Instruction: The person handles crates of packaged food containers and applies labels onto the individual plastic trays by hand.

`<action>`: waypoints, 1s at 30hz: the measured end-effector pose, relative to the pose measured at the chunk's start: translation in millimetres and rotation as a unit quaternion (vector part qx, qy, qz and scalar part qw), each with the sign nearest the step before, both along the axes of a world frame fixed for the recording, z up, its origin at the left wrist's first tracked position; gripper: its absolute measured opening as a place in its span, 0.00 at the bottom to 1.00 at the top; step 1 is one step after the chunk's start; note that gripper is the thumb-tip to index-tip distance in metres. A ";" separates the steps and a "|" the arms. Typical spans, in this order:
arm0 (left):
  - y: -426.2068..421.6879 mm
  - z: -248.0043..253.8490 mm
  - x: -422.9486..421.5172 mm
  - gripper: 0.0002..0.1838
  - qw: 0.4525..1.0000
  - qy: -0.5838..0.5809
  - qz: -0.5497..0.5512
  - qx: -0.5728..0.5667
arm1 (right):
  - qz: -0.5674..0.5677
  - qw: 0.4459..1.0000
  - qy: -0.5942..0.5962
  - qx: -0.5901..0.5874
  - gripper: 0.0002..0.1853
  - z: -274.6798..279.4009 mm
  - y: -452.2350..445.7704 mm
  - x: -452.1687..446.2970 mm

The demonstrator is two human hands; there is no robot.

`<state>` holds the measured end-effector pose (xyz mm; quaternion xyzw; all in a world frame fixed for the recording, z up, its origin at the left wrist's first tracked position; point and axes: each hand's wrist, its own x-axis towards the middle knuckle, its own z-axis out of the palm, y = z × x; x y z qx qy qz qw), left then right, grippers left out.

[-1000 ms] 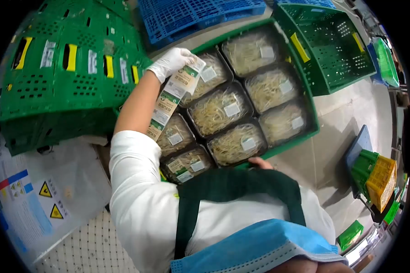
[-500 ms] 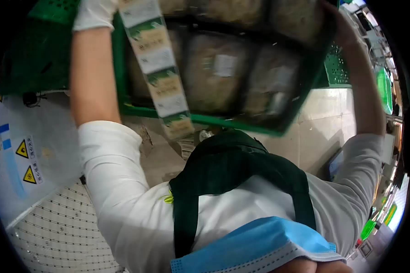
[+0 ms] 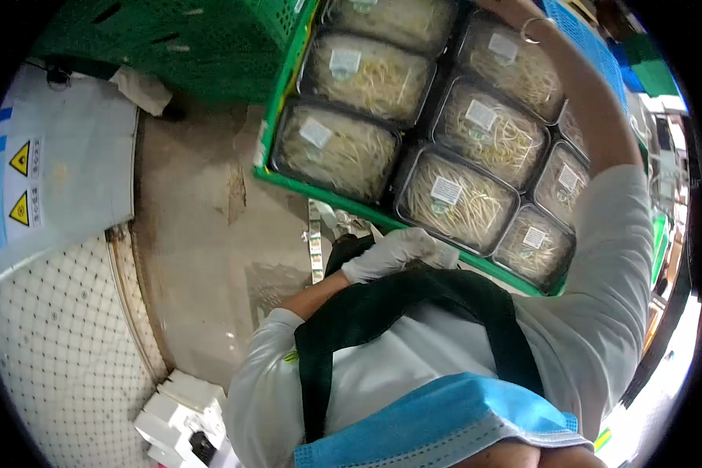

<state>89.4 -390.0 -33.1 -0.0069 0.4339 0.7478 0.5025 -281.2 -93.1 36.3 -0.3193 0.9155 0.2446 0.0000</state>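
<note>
Several black trays of bean sprouts [image 3: 459, 199] with clear covers and small white labels sit in a green crate [image 3: 339, 204]. At the crate's near edge is my left hand [image 3: 394, 254] in a white glove, its fingers curled round something whitish that I cannot make out. A narrow strip of printed labels [image 3: 316, 243] hangs left of that hand; where it is held is hidden. My bare right hand [image 3: 511, 9] reaches over the far side of the crate, with its fingers outside the frame.
Green perforated crates [image 3: 187, 47] stand at the upper left. Below them is a grey surface with yellow warning signs [image 3: 62, 168]. A white box [image 3: 181, 417] lies at the lower left. Blue plastic latticework [image 3: 597, 58] shows at the upper right.
The crate of trays has turned and shifted right in view. My left hand has moved from its upper left side to the near edge; my right hand has moved to the far side.
</note>
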 end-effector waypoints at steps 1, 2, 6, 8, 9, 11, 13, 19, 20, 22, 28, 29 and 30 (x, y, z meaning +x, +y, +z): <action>10.5 -29.7 7.0 0.08 0.996 -0.051 -0.013 0.067 | -0.148 0.980 -0.093 -0.098 0.26 -16.7 -25.2 4.9; 22.9 -41.4 11.7 0.08 0.996 -0.055 0.003 0.068 | -0.281 0.934 -0.135 -0.177 0.30 -32.7 -52.0 11.3; 47.3 -42.2 22.8 0.09 0.984 0.134 0.112 0.038 | -0.203 0.923 -0.067 -0.319 0.41 -72.3 -63.6 5.7; 42.5 -30.2 3.5 0.08 0.994 0.083 -0.002 -0.071 | -0.230 0.929 -0.184 -0.225 0.34 -84.0 -63.9 -25.9; 39.4 -11.8 -8.9 0.09 0.993 -0.037 -0.032 -0.104 | -0.227 0.926 -0.162 -0.253 0.40 -84.1 -64.1 -23.8; 44.7 -21.1 -0.8 0.10 0.999 -0.032 0.026 0.007 | -0.268 0.912 -0.142 -0.278 0.35 -78.4 -64.2 2.8; 15.9 7.7 -27.2 0.09 0.999 0.038 0.024 0.011 | -0.144 0.958 -0.080 -0.236 0.34 -98.5 -53.3 -20.9; -74.8 70.0 -43.9 0.05 0.926 0.070 0.350 -0.126 | -0.019 0.780 -0.146 -0.608 0.17 -16.5 -101.2 125.3; -82.9 68.4 -46.4 0.05 0.910 0.070 0.381 -0.146 | -0.084 0.656 -0.328 -0.675 0.16 -8.9 -116.5 163.8; -91.6 59.5 -42.7 0.06 0.836 0.342 0.286 -0.318 | -0.007 0.694 -0.396 -0.601 0.24 25.2 -161.6 234.9; -97.2 70.5 -14.1 0.09 0.857 0.325 0.205 -0.344 | -0.047 0.673 -0.486 -0.555 0.16 16.3 -208.6 305.5; -104.9 70.0 -10.2 0.10 0.855 0.326 0.169 -0.367 | -0.059 0.678 -0.475 -0.558 0.16 12.6 -211.2 311.4; -104.4 67.0 -3.6 0.08 0.876 0.304 0.216 -0.305 | -0.056 0.681 -0.465 -0.564 0.15 8.1 -212.4 318.7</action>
